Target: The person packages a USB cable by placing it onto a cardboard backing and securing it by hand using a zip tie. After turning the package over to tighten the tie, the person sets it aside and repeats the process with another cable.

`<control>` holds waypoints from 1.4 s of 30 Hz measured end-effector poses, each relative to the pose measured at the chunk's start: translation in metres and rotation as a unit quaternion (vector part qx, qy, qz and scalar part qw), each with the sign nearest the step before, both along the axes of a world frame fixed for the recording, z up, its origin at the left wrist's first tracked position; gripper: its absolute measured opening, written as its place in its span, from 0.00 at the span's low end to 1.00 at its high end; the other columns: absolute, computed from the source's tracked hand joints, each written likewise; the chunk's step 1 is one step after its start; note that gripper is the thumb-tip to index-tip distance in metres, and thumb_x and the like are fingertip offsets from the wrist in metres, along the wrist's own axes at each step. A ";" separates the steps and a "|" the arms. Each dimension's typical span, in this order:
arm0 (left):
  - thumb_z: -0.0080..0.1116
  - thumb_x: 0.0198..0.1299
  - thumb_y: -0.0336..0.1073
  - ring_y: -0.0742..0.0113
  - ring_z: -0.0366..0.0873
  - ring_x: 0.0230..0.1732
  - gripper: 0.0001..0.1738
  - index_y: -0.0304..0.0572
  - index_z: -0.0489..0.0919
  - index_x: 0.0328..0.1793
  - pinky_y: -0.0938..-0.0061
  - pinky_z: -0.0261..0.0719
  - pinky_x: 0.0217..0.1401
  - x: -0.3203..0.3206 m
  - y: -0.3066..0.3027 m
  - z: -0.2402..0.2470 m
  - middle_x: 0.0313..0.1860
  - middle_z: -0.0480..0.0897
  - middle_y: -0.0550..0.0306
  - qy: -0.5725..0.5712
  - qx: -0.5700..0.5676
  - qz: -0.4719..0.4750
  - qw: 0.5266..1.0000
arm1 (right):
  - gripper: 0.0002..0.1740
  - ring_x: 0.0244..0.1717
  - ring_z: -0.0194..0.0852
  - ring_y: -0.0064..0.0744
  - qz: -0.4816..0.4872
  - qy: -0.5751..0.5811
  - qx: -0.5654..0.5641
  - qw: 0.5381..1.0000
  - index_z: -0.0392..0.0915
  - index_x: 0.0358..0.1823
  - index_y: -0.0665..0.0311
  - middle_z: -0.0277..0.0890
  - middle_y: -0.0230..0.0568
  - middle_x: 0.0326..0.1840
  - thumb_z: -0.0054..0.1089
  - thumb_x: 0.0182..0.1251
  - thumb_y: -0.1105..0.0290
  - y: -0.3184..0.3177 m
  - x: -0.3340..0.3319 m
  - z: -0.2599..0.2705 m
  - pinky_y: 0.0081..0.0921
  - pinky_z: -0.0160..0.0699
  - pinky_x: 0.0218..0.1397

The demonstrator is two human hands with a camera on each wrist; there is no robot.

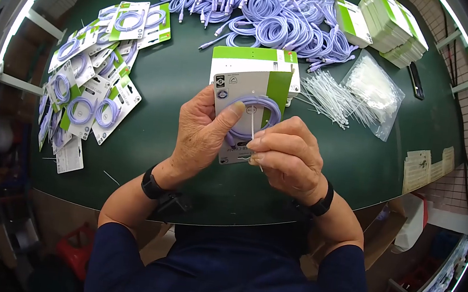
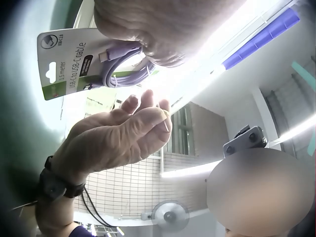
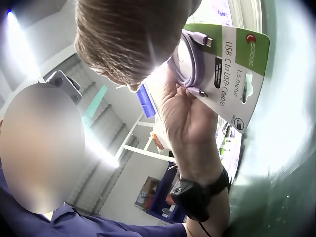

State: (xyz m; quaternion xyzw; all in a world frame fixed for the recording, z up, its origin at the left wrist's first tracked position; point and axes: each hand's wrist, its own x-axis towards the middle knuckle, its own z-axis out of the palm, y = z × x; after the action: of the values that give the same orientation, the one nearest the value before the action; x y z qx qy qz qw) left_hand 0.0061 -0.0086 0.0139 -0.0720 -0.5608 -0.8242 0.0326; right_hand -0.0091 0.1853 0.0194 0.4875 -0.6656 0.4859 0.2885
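My left hand (image 1: 200, 136) holds a white and green cable card (image 1: 241, 80) in front of me, its thumb over the card's printed back. A coiled lilac USB-C cable (image 1: 275, 111) lies against the card; its plug ends show on the printed front in the right wrist view. A white cable tie (image 1: 253, 118) runs across the coil's middle, and my right hand (image 1: 290, 155) pinches its lower end between thumb and fingers. In the left wrist view, the right hand (image 2: 123, 131) appears below the card (image 2: 64, 64).
Packaged cables (image 1: 79, 108) lie heaped at left. Loose lilac cables (image 1: 276, 29) are piled at the back. Card stacks (image 1: 389, 25) stand back right; another stack (image 1: 221, 53) sits behind the held card. Loose cable ties (image 1: 332, 96), a bag of ties (image 1: 373, 87) and a black cutter (image 1: 416, 80) lie right.
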 end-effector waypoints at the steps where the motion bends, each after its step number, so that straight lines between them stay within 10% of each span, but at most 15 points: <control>1: 0.62 0.77 0.30 0.72 0.87 0.54 0.18 0.31 0.78 0.69 0.74 0.86 0.59 0.000 0.000 0.000 0.57 0.89 0.51 -0.003 0.002 -0.001 1.000 | 0.12 0.43 0.86 0.39 0.007 -0.005 0.000 1.000 0.81 0.43 0.60 0.87 0.40 0.47 0.75 0.63 0.79 0.000 0.001 0.000 0.31 0.87 0.42; 34: 0.60 0.77 0.29 0.74 0.85 0.52 0.16 0.31 0.80 0.66 0.75 0.85 0.56 -0.003 0.000 -0.009 0.55 0.89 0.53 -0.020 -0.050 -0.020 0.998 | 0.20 0.39 0.87 0.39 -0.016 -0.053 0.032 0.998 0.86 0.50 0.66 0.87 0.46 0.43 0.76 0.57 0.88 -0.006 -0.003 -0.014 0.30 0.88 0.42; 42: 0.59 0.77 0.29 0.73 0.85 0.53 0.16 0.30 0.80 0.67 0.73 0.86 0.58 0.003 0.007 -0.008 0.55 0.89 0.53 0.001 -0.064 -0.016 0.998 | 0.13 0.38 0.88 0.39 -0.031 -0.144 -0.101 0.984 0.81 0.46 0.69 0.89 0.46 0.40 0.75 0.64 0.85 -0.005 -0.008 -0.015 0.30 0.87 0.44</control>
State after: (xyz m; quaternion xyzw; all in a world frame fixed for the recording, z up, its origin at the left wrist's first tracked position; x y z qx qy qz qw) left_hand 0.0088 -0.0017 0.0059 -0.0839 -0.6113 -0.7868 0.0156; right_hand -0.0176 0.1808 0.0046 0.3601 -0.6622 0.6067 0.2525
